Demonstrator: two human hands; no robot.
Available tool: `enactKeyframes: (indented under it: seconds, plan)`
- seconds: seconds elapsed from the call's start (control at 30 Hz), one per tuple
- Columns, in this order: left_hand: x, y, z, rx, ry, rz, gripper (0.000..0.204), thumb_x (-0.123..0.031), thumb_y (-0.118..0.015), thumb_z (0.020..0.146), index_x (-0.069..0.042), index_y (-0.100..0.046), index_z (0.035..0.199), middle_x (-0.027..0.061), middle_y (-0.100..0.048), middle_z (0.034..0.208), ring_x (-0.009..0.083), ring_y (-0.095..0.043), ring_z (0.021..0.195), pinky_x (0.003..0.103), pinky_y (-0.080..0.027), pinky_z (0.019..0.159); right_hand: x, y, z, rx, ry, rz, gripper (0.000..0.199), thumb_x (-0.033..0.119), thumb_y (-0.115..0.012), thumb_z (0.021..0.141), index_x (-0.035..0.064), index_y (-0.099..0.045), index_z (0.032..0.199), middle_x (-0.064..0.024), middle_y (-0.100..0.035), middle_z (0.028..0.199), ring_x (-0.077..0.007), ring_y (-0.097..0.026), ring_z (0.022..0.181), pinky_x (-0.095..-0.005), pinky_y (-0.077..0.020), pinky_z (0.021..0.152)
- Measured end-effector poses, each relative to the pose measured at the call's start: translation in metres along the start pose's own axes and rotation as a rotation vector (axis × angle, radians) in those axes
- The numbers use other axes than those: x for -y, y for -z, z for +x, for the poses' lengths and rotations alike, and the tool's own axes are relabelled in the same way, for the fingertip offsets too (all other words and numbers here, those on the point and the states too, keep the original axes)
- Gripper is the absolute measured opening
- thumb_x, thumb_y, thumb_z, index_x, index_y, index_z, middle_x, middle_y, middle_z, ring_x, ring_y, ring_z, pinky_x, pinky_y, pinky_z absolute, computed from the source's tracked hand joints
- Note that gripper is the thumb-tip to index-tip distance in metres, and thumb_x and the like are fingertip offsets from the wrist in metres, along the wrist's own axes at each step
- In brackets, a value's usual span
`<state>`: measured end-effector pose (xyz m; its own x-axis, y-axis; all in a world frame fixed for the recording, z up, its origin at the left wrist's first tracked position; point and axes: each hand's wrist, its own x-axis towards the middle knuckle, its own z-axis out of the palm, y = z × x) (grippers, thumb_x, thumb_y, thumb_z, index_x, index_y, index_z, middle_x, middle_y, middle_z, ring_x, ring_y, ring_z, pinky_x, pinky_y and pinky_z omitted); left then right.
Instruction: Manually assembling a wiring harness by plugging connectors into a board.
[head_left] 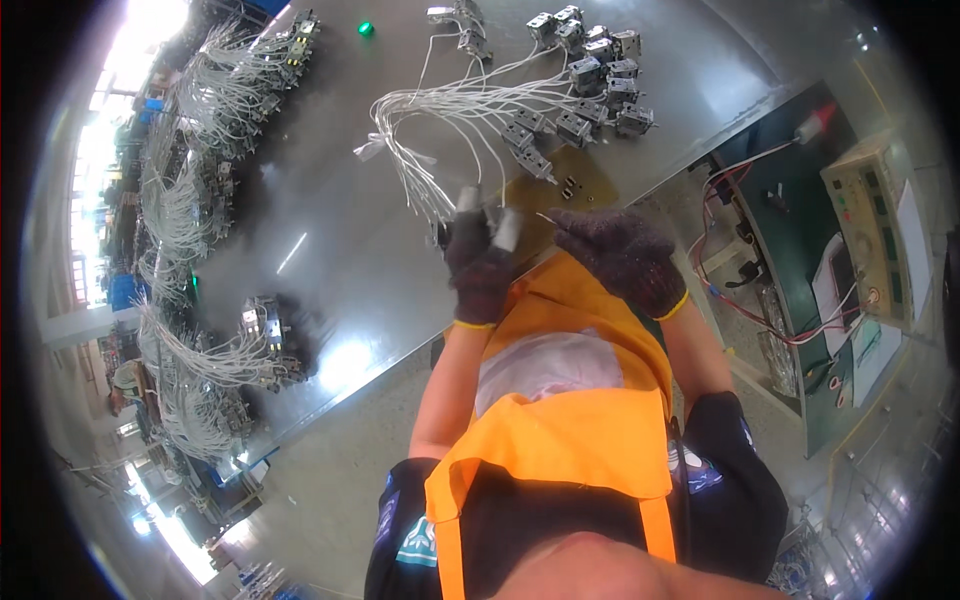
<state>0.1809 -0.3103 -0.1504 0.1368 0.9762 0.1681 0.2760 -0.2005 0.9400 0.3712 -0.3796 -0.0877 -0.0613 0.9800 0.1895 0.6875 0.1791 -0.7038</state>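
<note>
Strong white light floods in from the windows (92, 205) beyond the worktop's left end, washing out to blank white there, while the metal worktop (335, 130) is moderately lit, with a hard burst of glare by its near edge toward the left, a thin bright streak farther in and a softer sheen near its far right corner. Dark, smudgy patches lie beside the wire bundles (215, 90) along the left end. Fisheye distortion bows and smears the surroundings toward a black rim, and fine detail on the gloved left hand (474, 268) looks soft.
</note>
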Motion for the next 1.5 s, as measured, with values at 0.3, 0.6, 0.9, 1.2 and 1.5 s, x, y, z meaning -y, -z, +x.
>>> enactKeyframes:
  seconds: [0.3, 0.6, 0.9, 1.2, 1.5]
  plan:
    - [-0.006, -0.016, 0.016, -0.064, -0.447, 0.378, 0.058, -0.025, -0.081, 0.073, -0.002, -0.056, 0.119, 0.0186, -0.061, 0.093, 0.0368, -0.059, 0.087, 0.046, -0.047, 0.076, 0.011, 0.002, 0.025, 0.125, 0.005, -0.023, 0.029, 0.024, -0.058, 0.093, 0.0078, -0.066, 0.115, -0.0185, -0.068, 0.098, -0.0353, -0.065, 0.091, -0.0414, -0.0519, 0.078]
    - [-0.01, -0.017, 0.024, 0.015, -0.456, 0.388, 0.049, -0.029, -0.081, 0.069, -0.003, -0.062, 0.106, 0.0181, -0.061, 0.078, 0.0372, -0.062, 0.075, 0.046, -0.048, 0.067, 0.014, -0.017, 0.032, 0.131, 0.137, -0.422, 0.014, 0.016, -0.054, 0.088, 0.0092, -0.064, 0.095, -0.0151, -0.064, 0.079, -0.0355, -0.063, 0.073, -0.046, -0.05, 0.066]
    - [-0.032, 0.019, 0.017, 0.113, -0.621, 0.48, 0.052, -0.022, -0.075, 0.074, -0.007, -0.057, 0.12, 0.0175, -0.061, 0.113, 0.0359, -0.058, 0.109, 0.044, -0.045, 0.092, 0.022, -0.003, 0.028, 0.234, 0.012, -0.166, 0.022, 0.023, -0.06, 0.091, 0.0053, -0.063, 0.103, -0.0161, -0.067, 0.086, -0.0341, -0.066, 0.079, -0.0423, -0.052, 0.072]
    - [-0.024, 0.073, 0.014, 0.118, -0.111, 0.599, 0.044, -0.024, -0.069, 0.083, -0.004, -0.06, 0.121, 0.0162, -0.06, 0.118, 0.0359, -0.052, 0.114, 0.044, -0.041, 0.099, -0.016, -0.09, 0.027, 0.163, 0.057, 0.454, 0.049, 0.022, -0.063, 0.089, 0.0137, -0.054, 0.137, -0.0147, -0.069, 0.109, -0.0262, -0.067, 0.089, -0.0364, -0.0513, 0.085]
    - [-0.007, 0.029, -0.012, 0.102, -0.398, 0.312, 0.053, -0.005, -0.07, 0.083, 0.001, -0.05, 0.133, 0.0184, -0.057, 0.126, 0.0336, -0.054, 0.118, 0.04, -0.044, 0.1, -0.002, -0.008, 0.049, 0.345, -0.406, 0.427, 0.04, 0.026, -0.065, 0.088, 0.0116, -0.064, 0.125, -0.0138, -0.07, 0.109, -0.0232, -0.068, 0.095, -0.0336, -0.0515, 0.085]
